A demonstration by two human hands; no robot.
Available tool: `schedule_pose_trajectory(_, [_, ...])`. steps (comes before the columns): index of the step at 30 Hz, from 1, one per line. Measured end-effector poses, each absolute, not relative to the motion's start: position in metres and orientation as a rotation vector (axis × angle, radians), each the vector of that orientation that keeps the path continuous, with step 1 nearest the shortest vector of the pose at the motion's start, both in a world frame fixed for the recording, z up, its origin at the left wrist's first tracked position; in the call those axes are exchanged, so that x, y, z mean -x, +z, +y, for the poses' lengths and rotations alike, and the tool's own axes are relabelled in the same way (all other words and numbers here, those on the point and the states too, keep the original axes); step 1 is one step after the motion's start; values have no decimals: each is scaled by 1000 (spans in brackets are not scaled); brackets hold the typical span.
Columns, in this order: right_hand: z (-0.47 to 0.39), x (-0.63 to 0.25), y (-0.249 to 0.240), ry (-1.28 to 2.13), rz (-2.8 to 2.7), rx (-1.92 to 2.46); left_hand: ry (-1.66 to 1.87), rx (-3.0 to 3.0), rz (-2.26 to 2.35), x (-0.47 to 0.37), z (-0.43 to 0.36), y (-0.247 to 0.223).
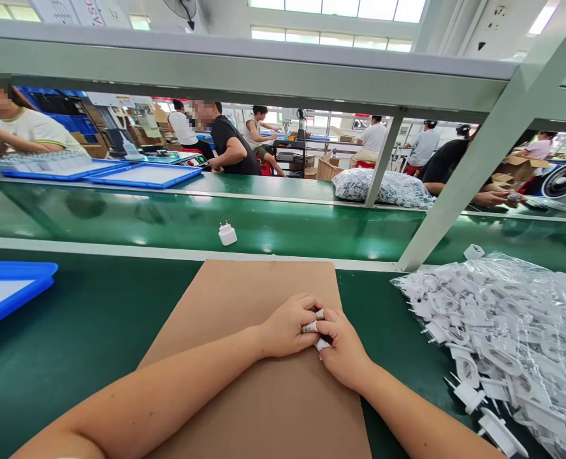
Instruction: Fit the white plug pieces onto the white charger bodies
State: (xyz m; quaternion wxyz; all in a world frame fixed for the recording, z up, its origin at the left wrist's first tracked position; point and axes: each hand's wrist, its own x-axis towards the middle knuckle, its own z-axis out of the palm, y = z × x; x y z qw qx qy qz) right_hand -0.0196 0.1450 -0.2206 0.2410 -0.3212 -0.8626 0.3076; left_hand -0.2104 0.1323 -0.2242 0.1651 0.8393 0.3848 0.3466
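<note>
My left hand (292,324) and my right hand (343,347) meet over a sheet of brown cardboard (259,287) on the green table. The fingers of both hands are curled and touch each other. White wraps show on several fingers, and a small white patch (323,345) appears near my right thumb. Whether anything is pinched between the fingers is hidden. To the right of my right hand lies a large pile of white plug parts with metal pins (498,344), partly in clear plastic.
A white plug adapter (227,234) sits on the green conveyor belt (292,226) beyond the cardboard. Blue trays (15,290) stand at the left. A slanted metal post (474,153) rises at the right, below a crossbar (216,70). Several people work across the belt.
</note>
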Motion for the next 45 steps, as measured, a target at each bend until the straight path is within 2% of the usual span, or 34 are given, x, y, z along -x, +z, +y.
schedule_pose_trajectory(45, [148,17,-222,890,-2391,865,963,-2376,1088,212,131,-223])
